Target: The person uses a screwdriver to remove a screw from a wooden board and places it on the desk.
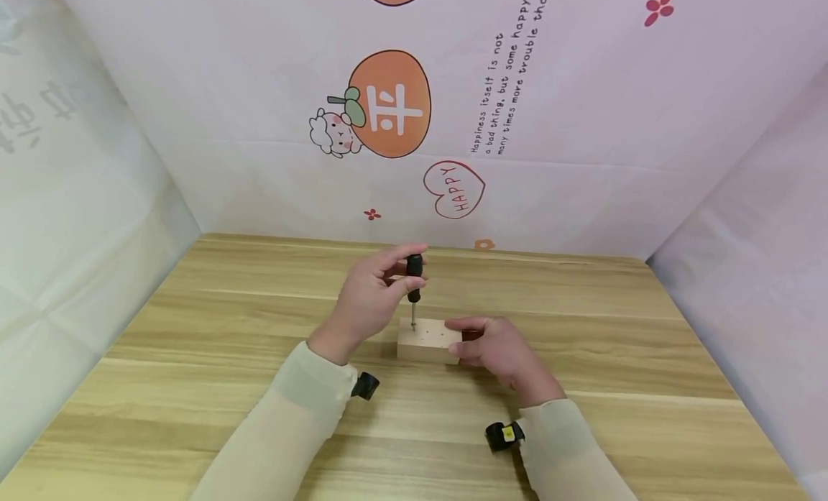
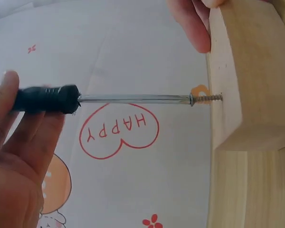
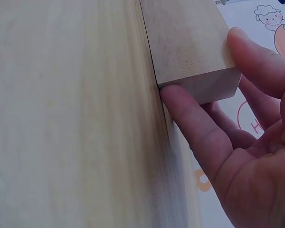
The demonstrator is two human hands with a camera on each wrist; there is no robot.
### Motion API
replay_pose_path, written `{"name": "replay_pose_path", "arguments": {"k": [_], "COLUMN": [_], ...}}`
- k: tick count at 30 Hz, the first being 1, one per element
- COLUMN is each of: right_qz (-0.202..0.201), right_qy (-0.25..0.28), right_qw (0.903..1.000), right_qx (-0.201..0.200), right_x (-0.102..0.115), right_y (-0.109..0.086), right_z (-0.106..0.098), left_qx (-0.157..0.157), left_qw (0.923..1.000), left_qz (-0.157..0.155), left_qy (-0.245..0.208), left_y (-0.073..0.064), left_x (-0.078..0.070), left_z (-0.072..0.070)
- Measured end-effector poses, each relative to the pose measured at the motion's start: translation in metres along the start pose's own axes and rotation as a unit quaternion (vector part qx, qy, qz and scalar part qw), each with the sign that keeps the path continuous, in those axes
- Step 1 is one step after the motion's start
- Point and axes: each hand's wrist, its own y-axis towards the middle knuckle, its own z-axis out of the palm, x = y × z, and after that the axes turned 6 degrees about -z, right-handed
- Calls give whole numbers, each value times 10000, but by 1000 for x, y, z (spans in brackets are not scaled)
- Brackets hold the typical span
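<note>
My left hand grips the black handle of a screwdriver between fingers and thumb. The screwdriver stands upright over the left part of a pale wooden block. In the left wrist view its steel shaft meets the head of a screw, whose threaded length shows above the block and whose tip is in the wood. Several small holes dot the block's top. At the block's right end, my right hand holds it with thumb and fingers; the right wrist view shows a finger against the end face.
The block lies on a wood-grain table. A printed cloth wall rises behind the table's far edge, with pale cloth on both sides. Black wrist cameras sit at both cuffs.
</note>
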Motion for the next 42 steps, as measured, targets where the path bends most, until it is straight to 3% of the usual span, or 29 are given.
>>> {"name": "replay_pose_path", "arguments": {"k": [5,8,10,14,19,25,28,31,38,40,42], "right_qz": [10,15,13,-3,-25,-14,-16,-40,-29,-22,-23], "right_qy": [21,73,90,68,53,97,86,71,45,62,61], "right_qw": [10000,10000,10000,10000,10000,10000,10000,10000,10000,10000,10000], "right_qx": [-26,-46,-38,-35,-28,-4,-3,12,47,48,38], "right_x": [-2,-3,-2,-1,-2,-2,-2,-2,-2,-2,-2], "right_y": [0,1,2,2,2,1,2,2,2,2,1], "right_z": [1,1,2,2,1,2,1,0,-1,-1,-1], "left_qx": [952,1226,1250,948,271,-566,-760,-528,691,853,796], "left_qw": [9949,9917,9911,9937,9976,9983,9971,9985,9971,9948,9934], "left_qz": [294,186,92,-106,-275,-66,76,129,189,103,-15], "left_qy": [-142,-348,-451,-590,-580,-120,47,-54,-276,-552,-820], "left_y": [4,5,6,6,5,0,-1,-1,1,3,4], "left_x": [2,1,0,-1,-2,-5,-5,-5,-1,-1,1], "left_z": [-6,-10,-12,-12,-5,5,6,4,-7,-9,-10]}}
